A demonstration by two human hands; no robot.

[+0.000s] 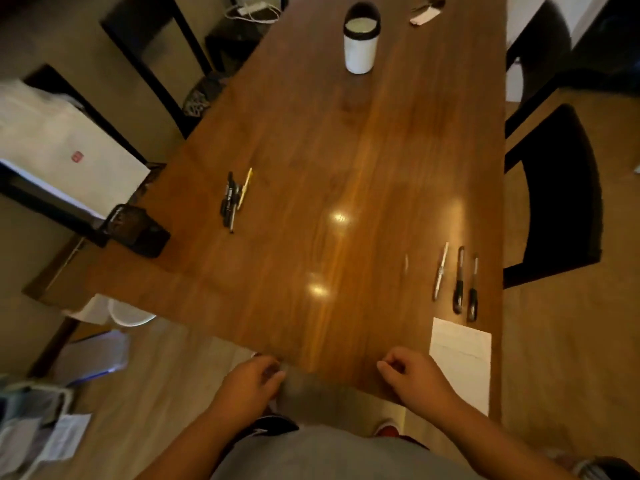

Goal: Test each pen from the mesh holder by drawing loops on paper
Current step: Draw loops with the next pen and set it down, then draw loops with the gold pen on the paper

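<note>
Three pens [459,280] lie side by side near the right edge of the table [346,150], each running near to far, slightly apart from one another. Just near of them the paper [460,362] lies flat along the same edge, reaching the near right corner. A second bunch, the left pens [232,199], lies well apart on the left half of the table, bundled and touching; most are dark and one is yellow. The black mesh holder [133,230] sits at the left edge, near of that bunch.

Both hands are at the near edge, backs up, forearms coming in from the bottom of the view. The right hand [412,375] is over the tabletop just left of the paper, its fingers curled in against the thumb with nothing in them. The left hand [252,379] is at the table's near corner with fingers curled too, but it is blurred and I cannot tell whether they catch the edge or hold nothing.

At the far end stands a white cup [360,43] with a black lid. A dark chair [561,188] stands to the right of the table.
</note>
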